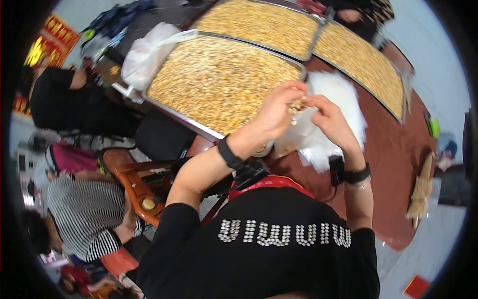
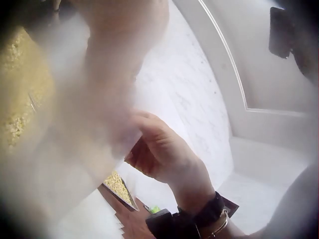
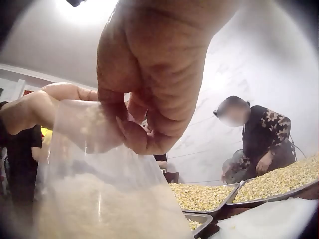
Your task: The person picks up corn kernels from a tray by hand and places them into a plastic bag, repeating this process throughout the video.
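Observation:
My left hand (image 1: 276, 112) is curled around a handful of pale yellow kernels (image 1: 297, 105) at the mouth of a clear plastic bag (image 1: 301, 132). My right hand (image 1: 332, 119) pinches the rim of that bag between thumb and fingers. In the right wrist view the bag (image 3: 109, 199) hangs below the right hand (image 3: 149, 84), and part of the left hand (image 3: 70, 94) shows through its film. The left wrist view is blurred close up, with the right hand (image 2: 164, 149) at the bag's edge.
Large metal trays of kernels (image 1: 224, 79) cover much of the brown table (image 1: 388, 184). A stack of clear bags (image 1: 336, 94) lies beneath my hands. A white plastic bag (image 1: 144, 57) sits at the tray's left corner. A wooden chair (image 1: 132, 179) and several people stand or sit around.

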Tool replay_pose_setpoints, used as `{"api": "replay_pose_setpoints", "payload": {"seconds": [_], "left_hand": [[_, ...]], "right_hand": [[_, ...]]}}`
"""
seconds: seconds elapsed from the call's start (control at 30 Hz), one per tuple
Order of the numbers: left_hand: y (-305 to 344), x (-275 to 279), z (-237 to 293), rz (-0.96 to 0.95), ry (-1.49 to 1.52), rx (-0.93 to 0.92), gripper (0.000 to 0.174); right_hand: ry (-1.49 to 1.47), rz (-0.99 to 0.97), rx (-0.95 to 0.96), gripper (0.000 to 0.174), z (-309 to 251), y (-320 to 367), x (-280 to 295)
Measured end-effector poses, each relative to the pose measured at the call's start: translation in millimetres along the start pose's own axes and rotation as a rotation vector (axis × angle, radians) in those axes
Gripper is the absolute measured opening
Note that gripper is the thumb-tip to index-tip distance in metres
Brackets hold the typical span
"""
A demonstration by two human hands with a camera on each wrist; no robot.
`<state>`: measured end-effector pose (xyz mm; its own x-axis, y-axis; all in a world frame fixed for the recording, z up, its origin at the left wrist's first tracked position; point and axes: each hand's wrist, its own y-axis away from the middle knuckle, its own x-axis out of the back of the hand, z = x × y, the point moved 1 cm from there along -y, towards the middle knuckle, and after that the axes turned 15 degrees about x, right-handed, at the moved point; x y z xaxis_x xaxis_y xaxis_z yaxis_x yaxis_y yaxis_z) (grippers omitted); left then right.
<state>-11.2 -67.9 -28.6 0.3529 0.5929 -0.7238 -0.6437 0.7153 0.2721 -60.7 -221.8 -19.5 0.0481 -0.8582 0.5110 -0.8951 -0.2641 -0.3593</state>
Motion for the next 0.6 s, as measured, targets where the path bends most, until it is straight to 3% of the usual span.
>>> {"api": "replay_pose_setpoints", "payload": {"seconds": [0.13,0.3,0.4,0.6], "left_hand": [[3,-14,-3,0.047,-0.017,-0.056,0.013],[6,-22,6,0.037,0.063,-0.104,0.013],[6,-26,2,0.086,-0.163,-0.098,0.012],[-4,-13,0,0.013,0.071,-0.158,0.011]], "right_hand": [[-0.035,-0.074,-0.14,0.043,-12,8,13],[0.006,-0.046,-0.103,0.044,-7,8,11],[-0.016,-0.055,-0.153,0.044,-15,5,14],[-0.009,-0.057,-0.143,0.044,-10,8,11]]}}
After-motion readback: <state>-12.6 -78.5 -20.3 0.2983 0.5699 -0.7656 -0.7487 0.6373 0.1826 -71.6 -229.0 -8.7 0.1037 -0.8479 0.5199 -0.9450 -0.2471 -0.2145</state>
